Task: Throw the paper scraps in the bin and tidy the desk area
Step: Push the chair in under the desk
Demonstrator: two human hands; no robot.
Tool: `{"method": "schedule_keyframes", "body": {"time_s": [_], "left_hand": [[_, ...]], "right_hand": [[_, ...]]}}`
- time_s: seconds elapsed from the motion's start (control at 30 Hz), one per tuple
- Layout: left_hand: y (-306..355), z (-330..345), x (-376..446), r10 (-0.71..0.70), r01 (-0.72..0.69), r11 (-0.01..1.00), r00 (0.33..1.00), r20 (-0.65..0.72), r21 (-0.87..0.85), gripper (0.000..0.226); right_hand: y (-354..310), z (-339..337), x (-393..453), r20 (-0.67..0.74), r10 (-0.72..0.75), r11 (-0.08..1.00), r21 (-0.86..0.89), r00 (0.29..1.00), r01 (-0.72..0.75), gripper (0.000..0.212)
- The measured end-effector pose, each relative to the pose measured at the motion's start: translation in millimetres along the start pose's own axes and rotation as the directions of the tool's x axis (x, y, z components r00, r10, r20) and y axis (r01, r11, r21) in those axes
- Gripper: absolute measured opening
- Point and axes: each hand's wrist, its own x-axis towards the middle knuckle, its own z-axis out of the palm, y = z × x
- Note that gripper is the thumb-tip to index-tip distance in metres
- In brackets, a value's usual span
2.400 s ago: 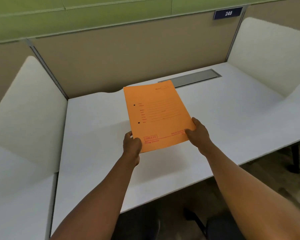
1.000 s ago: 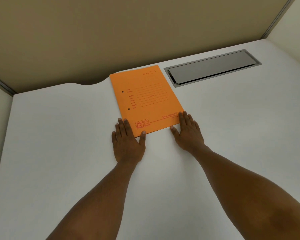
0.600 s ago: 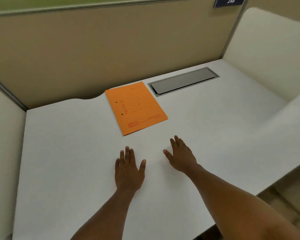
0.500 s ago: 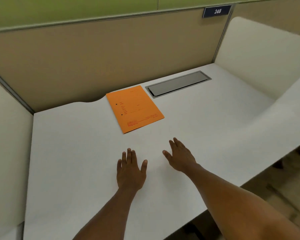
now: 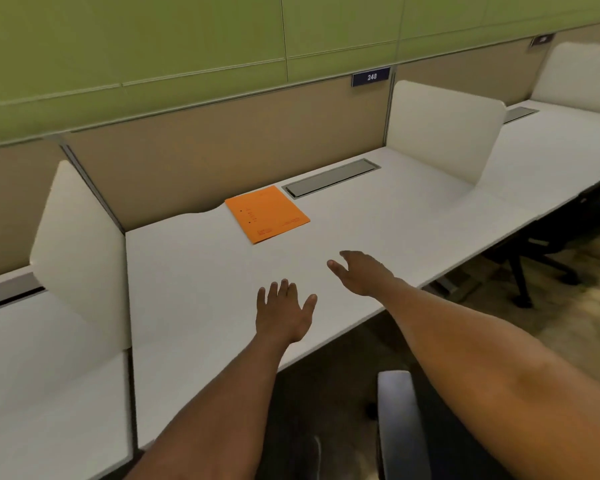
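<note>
An orange folder (image 5: 266, 213) lies flat at the back of the white desk (image 5: 194, 271), just left of a grey cable hatch (image 5: 330, 177). My left hand (image 5: 284, 311) hovers over the desk's front part with its fingers spread, holding nothing. To its right, my right hand (image 5: 359, 271) is also empty, fingers straight, over the desk near the front edge. Both hands are well short of the folder. No paper scraps and no bin are in view.
White dividers (image 5: 80, 251) (image 5: 444, 129) stand at each side of the desk, with neighbouring desks beyond. A beige partition with a "248" sign (image 5: 371, 76) runs along the back. A chair armrest (image 5: 400, 424) sits below the front edge; another chair base (image 5: 530, 271) stands at the right.
Both hands set the orange folder down at the back of the desk, let go and drew back toward the front edge. The view has pulled back and turned right.
</note>
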Motion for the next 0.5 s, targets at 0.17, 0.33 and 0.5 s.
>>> {"method": "schedule_keyframes", "body": {"time_s": [0.17, 0.33, 0.5], "left_hand": [[21.5, -13.9, -49.6, 0.037, -0.035, 0.999, 0.997, -0.063, 0.03, 0.072], [39.2, -14.9, -86.7, 0.115, -0.108, 0.992, 0.988, -0.106, 0.067, 0.069], [59.5, -16.0, -133.0, 0.221, -0.217, 0.975, 0.964, -0.149, 0.042, 0.068]], "right_hand": [[-4.0, -20.6, -55.2, -0.034, -0.02, 1.0, 0.01, 0.999, 0.021, 0.068], [8.8, -38.4, -118.5, -0.072, 0.003, 1.0, -0.024, 0.997, -0.005, 0.064], [38.6, -51.0, -199.2, -0.066, 0.095, 0.993, -0.063, 0.993, -0.1, 0.056]]}}
